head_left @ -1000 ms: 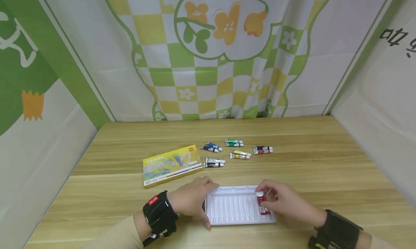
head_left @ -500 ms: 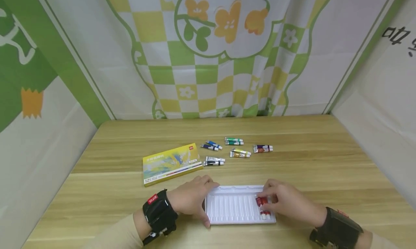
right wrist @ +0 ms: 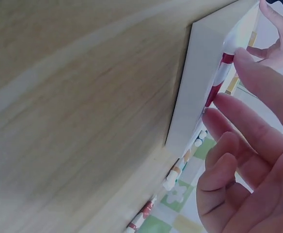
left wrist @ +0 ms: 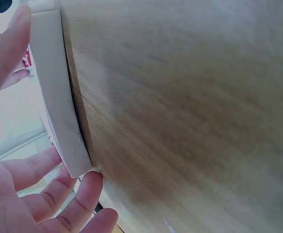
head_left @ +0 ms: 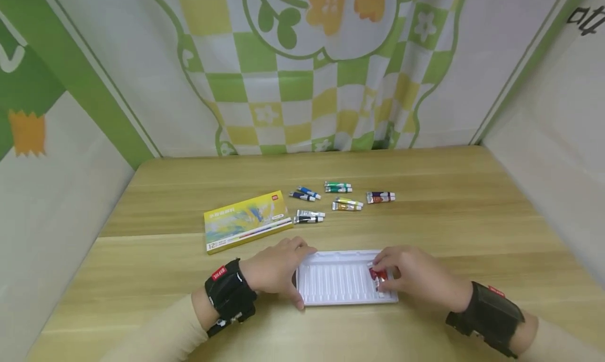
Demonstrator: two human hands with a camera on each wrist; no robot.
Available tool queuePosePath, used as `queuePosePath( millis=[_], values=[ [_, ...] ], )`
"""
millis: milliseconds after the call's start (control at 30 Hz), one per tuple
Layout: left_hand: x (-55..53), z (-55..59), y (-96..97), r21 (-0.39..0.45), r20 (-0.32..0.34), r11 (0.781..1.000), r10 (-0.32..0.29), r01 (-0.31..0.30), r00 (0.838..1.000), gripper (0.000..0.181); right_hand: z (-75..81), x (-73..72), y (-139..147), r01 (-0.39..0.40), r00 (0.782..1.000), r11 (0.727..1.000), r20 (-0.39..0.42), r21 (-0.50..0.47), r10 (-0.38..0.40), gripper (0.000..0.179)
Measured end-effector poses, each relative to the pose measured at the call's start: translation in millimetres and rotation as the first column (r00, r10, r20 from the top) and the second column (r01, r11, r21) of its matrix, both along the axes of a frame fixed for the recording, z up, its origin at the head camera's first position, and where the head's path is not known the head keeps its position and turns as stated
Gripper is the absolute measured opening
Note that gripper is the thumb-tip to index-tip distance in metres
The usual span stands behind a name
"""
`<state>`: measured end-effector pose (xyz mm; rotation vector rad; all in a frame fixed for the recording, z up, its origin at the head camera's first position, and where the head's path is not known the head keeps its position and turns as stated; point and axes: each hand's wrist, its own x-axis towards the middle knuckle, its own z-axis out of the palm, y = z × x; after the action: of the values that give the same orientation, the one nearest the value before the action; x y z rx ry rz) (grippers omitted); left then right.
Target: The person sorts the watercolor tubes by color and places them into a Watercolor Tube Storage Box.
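Observation:
My left hand (head_left: 279, 267) grips the left end of a white plastic tray (head_left: 347, 302), thumb at the near corner and fingers at the far one. Narrow ribbed slots run across the tray. At its right end my right hand (head_left: 416, 272) pinches a red paint tube (head_left: 379, 273), which lies in the tray with its white cap toward me. From the right wrist camera the red tube shows along the tray's wall (right wrist: 195, 73), thumb at one end and fingertips at the other. The hand partly covers the red paint there in the head view.
A yellow paint box (head_left: 248, 221) lies left of the tray. Beyond the tray, paint tubes lie in pairs: black (head_left: 309, 220) and silver, blue (head_left: 308, 192), green (head_left: 337, 189), yellow (head_left: 348, 201), and purple with brown (head_left: 381, 198). A checked curtain (head_left: 302, 89) hangs behind the table.
My right fingers have shifted on the red paint at the tray's right end, where two white caps showed half a second ago. My left hand keeps its hold. The head view has tilted down.

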<state>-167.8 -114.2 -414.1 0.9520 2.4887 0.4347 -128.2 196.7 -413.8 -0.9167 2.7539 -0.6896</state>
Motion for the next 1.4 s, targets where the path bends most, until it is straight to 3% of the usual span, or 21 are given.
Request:
queuePosePath(
  millis=[633,833,1067,1400],
  values=[
    [-13.1,12.3,-4.3,0.029,0.000,1.000,0.003,-0.003,1.000,0.105,11.8,-16.3,-4,-0.053,0.998,0.997,-0.023,0.058,0.054,0.021],
    [-10.6,9.3,-3.3,0.040,0.013,0.999,0.009,-0.009,1.000,0.105,14.1,-15.5,-7,-0.080,0.996,0.992,-0.037,0.094,0.083,0.021],
    [-3.8,2.4,-1.7,0.042,0.026,0.999,-0.002,0.001,1.000,0.105,14.1,-8.0,-10,-0.044,0.999,0.988,0.019,0.145,0.041,0.020],
    [-4.2,1.8,-0.8,0.037,0.030,0.999,-0.001,-0.001,1.000,0.106,16.6,-4.4,-12,-0.075,0.996,0.982,-0.033,0.172,0.082,0.027]
  ],
)
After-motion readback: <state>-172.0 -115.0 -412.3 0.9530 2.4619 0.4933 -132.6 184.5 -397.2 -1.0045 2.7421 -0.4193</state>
